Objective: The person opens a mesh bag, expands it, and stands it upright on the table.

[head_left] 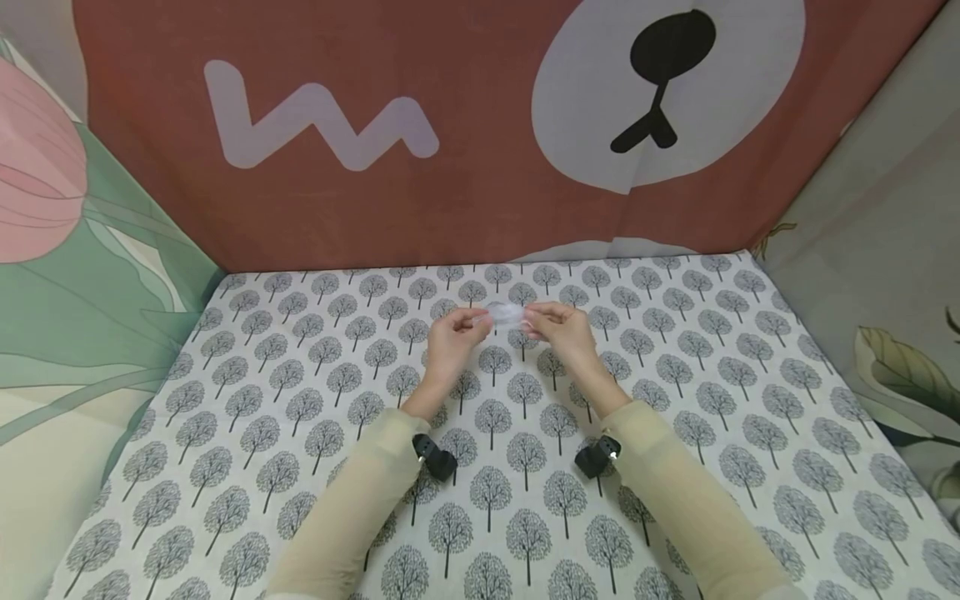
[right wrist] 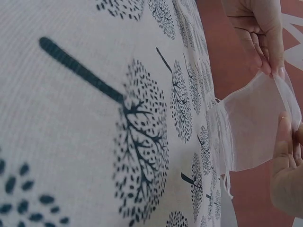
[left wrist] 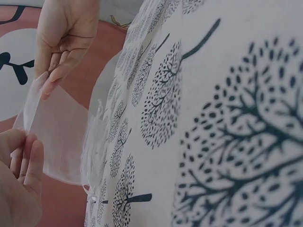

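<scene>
A small sheer white drawstring pouch (head_left: 506, 315) is stretched between the two hands over the middle of the table. My left hand (head_left: 452, 340) pinches one corner of its upper edge between thumb and fingers. At the other corner, my right hand (head_left: 566, 332) pinches the same edge. Both wrist views show the see-through mesh body (right wrist: 253, 125) hanging below the fingers. Its gathered, ruffled end (left wrist: 93, 146) points down, close over the tablecloth, with thin white cords (right wrist: 227, 184) dangling from it.
A white tablecloth (head_left: 525, 454) printed with dark trees covers the table. Behind it hangs a reddish-brown cloth (head_left: 480, 200) with a pale muzzle design. Patterned curtains flank the left (head_left: 112, 333) and right sides. Each wrist wears a small black camera (head_left: 435, 458).
</scene>
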{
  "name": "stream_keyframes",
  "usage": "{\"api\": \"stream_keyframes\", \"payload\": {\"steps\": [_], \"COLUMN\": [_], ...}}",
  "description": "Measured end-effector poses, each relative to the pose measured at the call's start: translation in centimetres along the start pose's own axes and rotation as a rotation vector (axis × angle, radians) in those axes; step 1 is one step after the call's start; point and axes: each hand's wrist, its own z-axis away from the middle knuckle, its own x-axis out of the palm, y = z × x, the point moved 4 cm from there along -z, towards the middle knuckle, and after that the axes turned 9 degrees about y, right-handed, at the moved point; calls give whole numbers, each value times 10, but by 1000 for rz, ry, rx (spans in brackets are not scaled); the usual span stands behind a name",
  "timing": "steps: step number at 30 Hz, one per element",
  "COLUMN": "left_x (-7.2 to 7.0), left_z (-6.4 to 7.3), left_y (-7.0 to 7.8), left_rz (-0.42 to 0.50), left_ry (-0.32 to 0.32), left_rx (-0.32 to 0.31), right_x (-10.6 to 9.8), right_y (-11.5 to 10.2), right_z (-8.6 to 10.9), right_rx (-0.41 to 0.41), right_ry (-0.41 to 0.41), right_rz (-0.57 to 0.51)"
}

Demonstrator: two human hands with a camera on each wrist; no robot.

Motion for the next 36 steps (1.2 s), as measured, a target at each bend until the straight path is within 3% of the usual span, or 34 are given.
{"api": "stream_keyframes", "payload": {"steps": [6, 11, 19, 30, 36], "left_x": [1, 1, 1, 2, 1], "left_z": [1, 1, 1, 0, 1], "left_y": [-1, -1, -2, -4, -1], "left_rz": [20, 20, 22, 47, -78], "left_ry": [-8, -8, -16, -35, -5], "left_rx": [17, 17, 16, -16, 61], "right_x": [1, 2, 3, 3, 3], "right_y": [0, 1, -1, -1, -3], "right_z": [1, 0, 3, 3, 3], "right_rx": [-25, -52, -22, -34, -72], "right_ry": [-38, -116, -189, -174, -117], "right_rz": [33, 83, 96, 136, 118]}}
